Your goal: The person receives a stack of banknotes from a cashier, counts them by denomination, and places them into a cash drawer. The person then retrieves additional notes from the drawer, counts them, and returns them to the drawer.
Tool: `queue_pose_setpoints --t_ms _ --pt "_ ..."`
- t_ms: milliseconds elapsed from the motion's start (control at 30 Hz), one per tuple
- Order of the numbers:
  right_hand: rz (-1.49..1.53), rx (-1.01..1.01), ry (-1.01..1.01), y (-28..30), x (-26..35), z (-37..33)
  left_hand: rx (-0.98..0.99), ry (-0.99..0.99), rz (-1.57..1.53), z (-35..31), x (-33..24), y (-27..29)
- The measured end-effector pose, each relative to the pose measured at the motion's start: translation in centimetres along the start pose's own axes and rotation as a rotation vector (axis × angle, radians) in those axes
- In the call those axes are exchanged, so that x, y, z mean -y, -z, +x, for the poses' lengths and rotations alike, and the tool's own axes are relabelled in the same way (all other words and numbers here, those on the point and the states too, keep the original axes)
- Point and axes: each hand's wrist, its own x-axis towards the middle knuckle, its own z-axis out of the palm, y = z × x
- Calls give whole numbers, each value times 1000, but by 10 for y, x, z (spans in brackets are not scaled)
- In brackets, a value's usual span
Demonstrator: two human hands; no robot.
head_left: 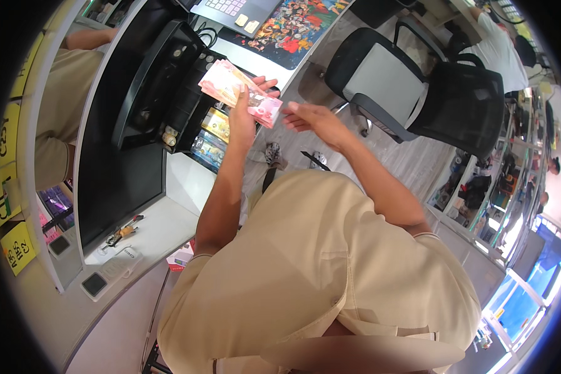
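A fanned stack of pink and orange banknotes point(221, 80) lies in my left hand point(243, 121), with the thumb pressed on top and the fingers underneath. Just to the right of the notes' lower end is my right hand point(318, 121), slightly apart from them. Its thumb and fingers are loosely bent with a gap between, and nothing shows in them. Below and left of the stack is an open black cash drawer point(181, 112). Yellow banknotes point(217, 124) and blue banknotes point(207, 149) lie in its compartments, and coins point(169, 135) sit near its left end.
A laptop point(230, 14) and a colourful mat point(299, 31) occupy the far desk. An office chair point(411, 87) stands to the right, with a person in white point(495, 53) beyond. Keys point(123, 234) and a white handheld device point(106, 278) rest on the left counter beside a dark screen point(121, 193).
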Motion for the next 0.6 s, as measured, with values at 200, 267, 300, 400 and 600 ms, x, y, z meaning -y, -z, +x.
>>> queue_pose_setpoints --t_ms 200,267,300,400,600 --pt "788 261 38 -31 21 -13 -6 -323 -74 -16 -11 -72" --pt "797 236 7 -30 28 -19 -2 -329 -47 -21 -17 -81" --pt "727 233 54 -30 30 -22 12 -316 -45 -25 -20 -83" --pt "518 126 115 -31 38 -29 8 -304 -98 -33 -33 -83" --pt "398 89 110 -29 43 -49 -170 -459 -356 -45 -62 -81"
